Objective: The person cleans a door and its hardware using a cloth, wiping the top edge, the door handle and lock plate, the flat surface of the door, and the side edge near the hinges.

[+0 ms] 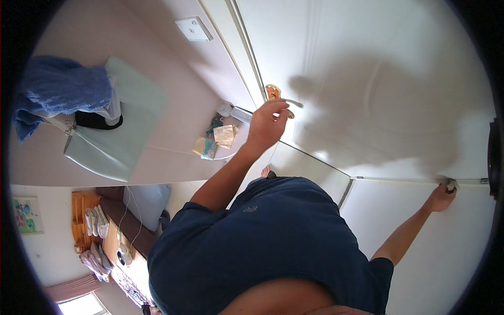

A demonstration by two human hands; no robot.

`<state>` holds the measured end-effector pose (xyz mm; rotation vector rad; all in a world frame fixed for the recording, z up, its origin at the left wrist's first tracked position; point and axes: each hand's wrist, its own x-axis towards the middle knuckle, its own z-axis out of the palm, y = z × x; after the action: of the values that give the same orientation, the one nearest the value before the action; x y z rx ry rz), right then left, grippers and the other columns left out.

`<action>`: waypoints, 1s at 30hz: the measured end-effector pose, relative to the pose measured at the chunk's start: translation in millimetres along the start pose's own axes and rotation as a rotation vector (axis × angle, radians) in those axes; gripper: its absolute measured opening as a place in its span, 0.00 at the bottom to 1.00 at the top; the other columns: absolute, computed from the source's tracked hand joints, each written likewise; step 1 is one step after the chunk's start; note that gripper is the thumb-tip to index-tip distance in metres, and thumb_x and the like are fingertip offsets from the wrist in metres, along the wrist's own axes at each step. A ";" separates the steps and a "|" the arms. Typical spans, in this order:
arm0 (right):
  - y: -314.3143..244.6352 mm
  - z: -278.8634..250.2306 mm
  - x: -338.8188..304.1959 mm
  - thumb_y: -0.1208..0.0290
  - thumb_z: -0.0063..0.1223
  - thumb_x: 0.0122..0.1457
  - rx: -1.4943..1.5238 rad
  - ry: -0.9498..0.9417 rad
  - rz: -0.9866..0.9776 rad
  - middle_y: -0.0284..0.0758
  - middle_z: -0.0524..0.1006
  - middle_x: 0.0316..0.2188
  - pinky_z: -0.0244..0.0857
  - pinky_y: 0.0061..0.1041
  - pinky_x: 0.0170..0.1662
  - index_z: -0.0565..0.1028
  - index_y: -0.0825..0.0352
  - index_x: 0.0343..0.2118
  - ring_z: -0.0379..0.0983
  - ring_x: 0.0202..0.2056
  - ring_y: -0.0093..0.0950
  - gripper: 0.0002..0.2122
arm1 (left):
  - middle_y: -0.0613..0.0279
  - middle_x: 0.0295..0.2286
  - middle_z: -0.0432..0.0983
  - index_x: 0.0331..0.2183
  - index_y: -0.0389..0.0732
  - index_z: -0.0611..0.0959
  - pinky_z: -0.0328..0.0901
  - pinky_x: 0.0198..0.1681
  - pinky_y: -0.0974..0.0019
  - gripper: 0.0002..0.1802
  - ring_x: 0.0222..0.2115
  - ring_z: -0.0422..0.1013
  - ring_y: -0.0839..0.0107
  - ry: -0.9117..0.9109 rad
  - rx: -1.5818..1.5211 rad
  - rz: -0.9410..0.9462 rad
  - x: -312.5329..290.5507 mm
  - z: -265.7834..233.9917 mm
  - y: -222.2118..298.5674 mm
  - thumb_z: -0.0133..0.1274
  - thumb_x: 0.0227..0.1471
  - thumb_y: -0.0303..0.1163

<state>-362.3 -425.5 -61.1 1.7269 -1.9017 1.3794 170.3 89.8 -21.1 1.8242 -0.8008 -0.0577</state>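
Left, a blue towel (68,84) hangs. Next, a white wall plate (193,29), then small packets (224,135) – print illegible. The dark shirt (262,236) bears one small chest mark. The left hand (269,125), fingers curled, overlaps the gold handle (272,91) of the white door (378,100) – grip cannot be told. By the door's edge, the right hand (441,198) is closed around a small greyish item (451,185), unidentified.

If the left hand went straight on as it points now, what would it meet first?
The left hand would probably meet the white door first, beside its gold handle; the gap is unclear.
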 end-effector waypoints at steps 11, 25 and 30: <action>28.6 -19.9 83.8 0.44 0.71 0.61 -0.209 0.016 -0.095 0.38 0.90 0.49 0.81 0.47 0.50 0.87 0.57 0.58 0.88 0.44 0.45 0.28 | 0.52 0.41 0.91 0.52 0.35 0.91 0.78 0.44 0.65 0.16 0.39 0.85 0.69 0.040 0.090 -0.146 8.2 -26.3 -42.9 0.64 0.65 0.29; -27.6 -54.5 52.1 0.44 0.63 0.63 -0.327 0.032 -0.036 0.38 0.86 0.56 0.78 0.49 0.55 0.84 0.52 0.59 0.84 0.53 0.50 0.26 | 0.45 0.47 0.87 0.51 0.33 0.88 0.71 0.60 0.44 0.16 0.50 0.81 0.44 -0.457 0.357 0.355 28.0 41.6 -133.6 0.65 0.64 0.30; -59.4 -54.5 37.9 0.68 0.66 0.61 -0.076 0.277 -0.295 0.51 0.86 0.43 0.78 0.49 0.45 0.82 0.64 0.53 0.83 0.43 0.55 0.17 | 0.45 0.47 0.87 0.52 0.33 0.88 0.75 0.54 0.49 0.18 0.45 0.82 0.49 -0.519 0.405 0.311 34.7 55.5 -147.3 0.66 0.65 0.32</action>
<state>-343.5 -402.0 22.8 1.6055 -1.4675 1.3340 247.1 52.3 -157.8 2.0665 -1.5470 -0.1837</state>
